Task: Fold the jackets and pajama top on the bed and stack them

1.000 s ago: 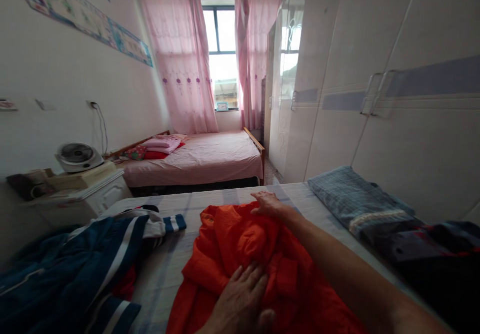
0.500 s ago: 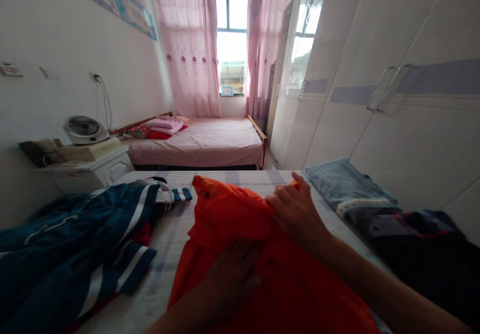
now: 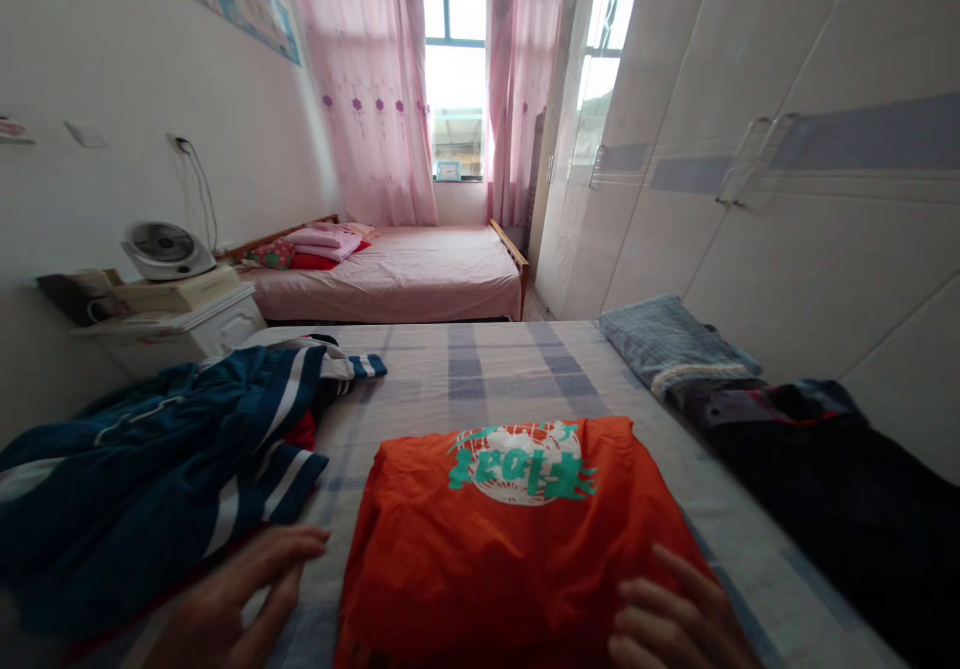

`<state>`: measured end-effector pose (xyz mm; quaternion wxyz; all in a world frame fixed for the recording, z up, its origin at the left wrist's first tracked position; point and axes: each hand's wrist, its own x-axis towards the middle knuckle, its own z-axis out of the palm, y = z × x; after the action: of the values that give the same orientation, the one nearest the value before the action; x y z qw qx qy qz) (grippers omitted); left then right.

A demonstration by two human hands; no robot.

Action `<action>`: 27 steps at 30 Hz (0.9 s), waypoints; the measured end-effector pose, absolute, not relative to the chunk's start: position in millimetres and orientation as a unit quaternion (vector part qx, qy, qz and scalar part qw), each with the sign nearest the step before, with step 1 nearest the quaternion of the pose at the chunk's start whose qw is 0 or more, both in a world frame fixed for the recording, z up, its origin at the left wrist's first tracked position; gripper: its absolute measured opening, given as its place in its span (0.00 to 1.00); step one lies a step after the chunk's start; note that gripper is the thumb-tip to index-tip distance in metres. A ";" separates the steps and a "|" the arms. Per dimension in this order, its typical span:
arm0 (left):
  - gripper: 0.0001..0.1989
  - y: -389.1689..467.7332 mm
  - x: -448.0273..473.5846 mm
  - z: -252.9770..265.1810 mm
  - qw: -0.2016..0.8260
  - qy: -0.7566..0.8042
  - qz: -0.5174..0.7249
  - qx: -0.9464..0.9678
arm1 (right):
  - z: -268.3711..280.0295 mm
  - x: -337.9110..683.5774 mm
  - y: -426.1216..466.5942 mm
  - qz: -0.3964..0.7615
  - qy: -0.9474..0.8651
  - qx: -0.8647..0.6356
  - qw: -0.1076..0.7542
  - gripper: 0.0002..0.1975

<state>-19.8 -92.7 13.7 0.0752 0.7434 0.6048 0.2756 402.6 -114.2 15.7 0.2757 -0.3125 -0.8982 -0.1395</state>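
Near bed (image 3: 409, 384) with a pale sheet (image 3: 469, 364) crossed by broad blue-grey stripes. Middle foreground, spread on the sheet: orange garment (image 3: 510, 559) with teal lettering over a round white motif close to its far edge. Left, in a loose heap: dark blue garment (image 3: 187, 449) with white stripes, with red cloth (image 3: 303, 431) partly under it. Right, along the side of the bed: folded blue-grey cloth (image 3: 660, 339) at the far end; black garment (image 3: 832, 489) on the nearer stretch, well apart from the orange one.
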 end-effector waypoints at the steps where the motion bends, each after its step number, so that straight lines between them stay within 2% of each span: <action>1: 0.15 -86.8 -10.6 27.1 0.052 0.610 0.290 0.735 | 31.8 398.6 -109.8 -0.138 -0.877 -0.348 0.302 0.17; 4: 0.19 -62.6 38.3 64.3 0.008 0.560 0.296 0.774 | 76.7 372.8 -87.3 -0.106 -0.803 -0.461 0.363 0.19; 7: 0.21 -42.0 92.7 74.3 -0.027 0.510 0.261 0.819 | 90.3 338.0 -60.3 -0.093 -0.808 -0.473 0.339 0.22; 10: 0.24 -33.0 121.1 45.3 -0.057 0.493 0.209 0.843 | 60.3 322.8 -37.2 -0.087 -0.833 -0.481 0.261 0.26; 13: 0.30 -32.0 119.1 -1.6 -0.069 0.523 0.187 0.829 | 8.6 343.0 -23.3 -0.054 -0.806 -0.557 0.194 0.30; 16: 0.36 -33.4 107.2 -35.1 -0.071 0.566 0.194 0.798 | -30.6 381.8 -21.1 -0.030 -0.747 -0.645 0.159 0.36; 18: 0.38 -33.6 102.7 -44.2 -0.069 0.583 0.198 0.784 | -42.1 403.7 -23.2 -0.028 -0.709 -0.687 0.155 0.35; 23: 0.38 -32.0 103.1 -45.5 -0.065 0.591 0.197 0.780 | -38.1 424.5 -27.4 0.009 -0.637 -0.742 0.208 0.34; 27: 0.38 -32.5 104.3 -43.1 -0.068 0.593 0.197 0.778 | -17.3 430.1 -32.6 0.174 -0.555 -0.752 0.311 0.36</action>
<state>104.3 -32.5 -43.1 -0.0678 0.7781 0.5926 0.1971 430.1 -32.6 -17.3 0.3105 -0.7519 -0.5551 0.1736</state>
